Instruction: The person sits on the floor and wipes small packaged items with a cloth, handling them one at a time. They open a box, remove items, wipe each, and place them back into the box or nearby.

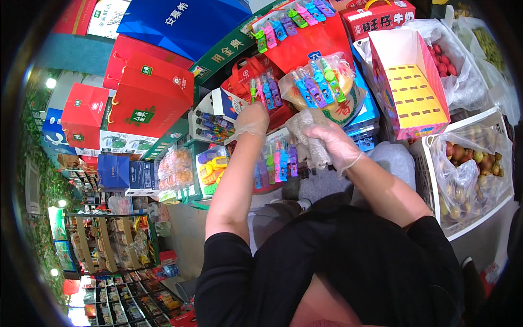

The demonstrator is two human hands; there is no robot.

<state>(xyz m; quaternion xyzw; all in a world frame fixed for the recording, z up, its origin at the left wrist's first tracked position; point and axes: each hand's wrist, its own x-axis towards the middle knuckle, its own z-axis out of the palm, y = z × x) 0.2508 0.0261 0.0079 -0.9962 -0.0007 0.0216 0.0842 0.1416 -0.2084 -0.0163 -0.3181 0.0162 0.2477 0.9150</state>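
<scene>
My right hand (337, 141), in a clear thin plastic glove, grips a folded grey cloth (311, 139). Also gloved, my left hand (252, 118) is bent over with its fingers hidden from me. It lies between an open white box of dark-capped bottles (212, 122) and a row of colourful plastic novelty toys (265, 90). More of these toys (320, 83) rest on a round yellow package (345, 77), just beyond the cloth. Below the cloth and between my forearms, another toy row (280, 161) shows, partly covered.
Red gift boxes (151, 90) and a large blue box (184, 24) stand at the left and back. To the right are a pink-sided open carton (414, 88) with a slotted yellow insert and a white crate of fruit (470, 175). Stocked shelves (110, 241) stand lower left.
</scene>
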